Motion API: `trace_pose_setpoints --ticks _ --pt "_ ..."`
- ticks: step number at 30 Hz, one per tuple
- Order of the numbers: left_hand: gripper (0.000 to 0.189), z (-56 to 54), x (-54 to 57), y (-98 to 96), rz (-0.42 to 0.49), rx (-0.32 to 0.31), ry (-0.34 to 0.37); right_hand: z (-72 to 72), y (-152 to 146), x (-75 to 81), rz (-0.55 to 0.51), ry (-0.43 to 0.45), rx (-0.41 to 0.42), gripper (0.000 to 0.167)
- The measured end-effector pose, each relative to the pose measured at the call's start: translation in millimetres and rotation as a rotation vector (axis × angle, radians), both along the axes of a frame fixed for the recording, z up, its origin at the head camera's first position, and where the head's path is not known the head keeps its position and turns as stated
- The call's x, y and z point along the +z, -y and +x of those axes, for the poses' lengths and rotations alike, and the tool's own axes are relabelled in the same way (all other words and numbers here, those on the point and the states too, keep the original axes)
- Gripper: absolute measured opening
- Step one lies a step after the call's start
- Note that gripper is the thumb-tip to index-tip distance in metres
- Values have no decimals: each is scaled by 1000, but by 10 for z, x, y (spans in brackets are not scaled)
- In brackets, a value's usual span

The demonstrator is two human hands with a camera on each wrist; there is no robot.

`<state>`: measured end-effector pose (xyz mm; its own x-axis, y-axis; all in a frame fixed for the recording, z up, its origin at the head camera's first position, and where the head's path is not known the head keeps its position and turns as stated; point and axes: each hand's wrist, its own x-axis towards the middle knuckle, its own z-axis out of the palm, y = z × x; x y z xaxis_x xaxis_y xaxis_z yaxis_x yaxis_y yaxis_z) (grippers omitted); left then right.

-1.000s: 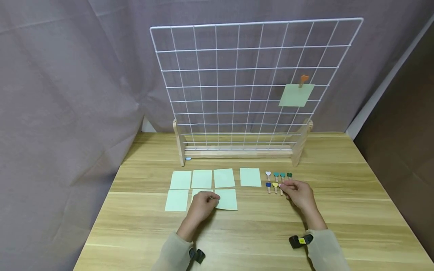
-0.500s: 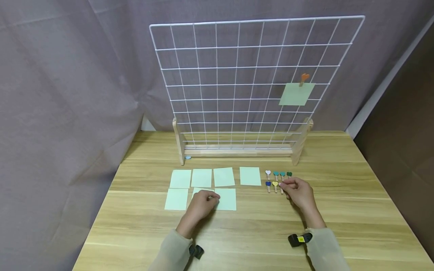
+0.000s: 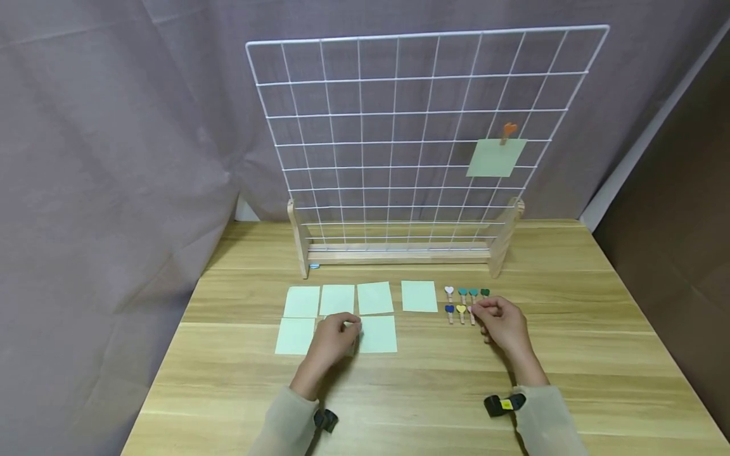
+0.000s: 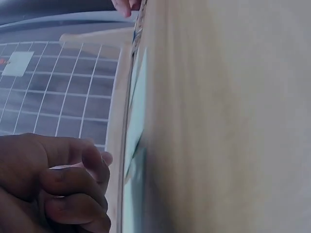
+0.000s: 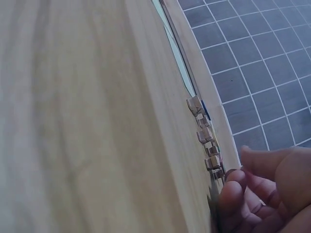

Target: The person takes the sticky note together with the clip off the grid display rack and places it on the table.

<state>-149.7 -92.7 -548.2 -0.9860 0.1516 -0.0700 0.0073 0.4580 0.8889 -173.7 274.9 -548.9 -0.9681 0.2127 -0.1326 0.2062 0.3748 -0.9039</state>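
My left hand (image 3: 333, 339) hovers above the front row of pale green sticky notes, partly covering the middle note. Its fingers are loosely curled, with nothing visible between them in the left wrist view. My right hand (image 3: 503, 324) is at the right end of the mini clothespins, thumb and forefinger together. It pinches a clothespin (image 3: 486, 339) whose wooden end peeks out below the fingers; its top is hidden. Right beside the fingertips lies a pink-heart clothespin (image 3: 471, 316). A yellow-heart clothespin (image 3: 461, 313) and a blue-heart clothespin (image 3: 450, 313) lie further left.
A white wire grid (image 3: 393, 114) stands in a wooden base (image 3: 399, 256) at the back. On it hangs a sticky note (image 3: 495, 159) under an orange-heart clothespin (image 3: 507, 132). A separate sticky note (image 3: 419, 296) lies between the other notes and the clothespins.
My left hand has shifted slightly left, off the edge of the front-row right note. Under my nearly still right hand, the clothespin's wooden end has come into view.
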Motion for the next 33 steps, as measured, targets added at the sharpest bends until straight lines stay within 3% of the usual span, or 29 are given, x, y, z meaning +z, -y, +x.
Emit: trace_pose_setpoints --ticks 5,11,19,29,33 --pt "24 -104 129 45 29 35 -64 -21 27 99 17 -91 -8 32" --pt "24 -224 264 -59 83 58 -122 -136 64 255 66 -194 -4 29" --pt "20 -289 403 -248 197 0 -153 -264 103 424 60 -244 12 27" --pt "22 -431 570 -564 341 8 -219 -469 46 699 61 -391 40 28" --pt "23 -508 639 -653 354 10 -257 -500 44 766 20 -422 34 29"
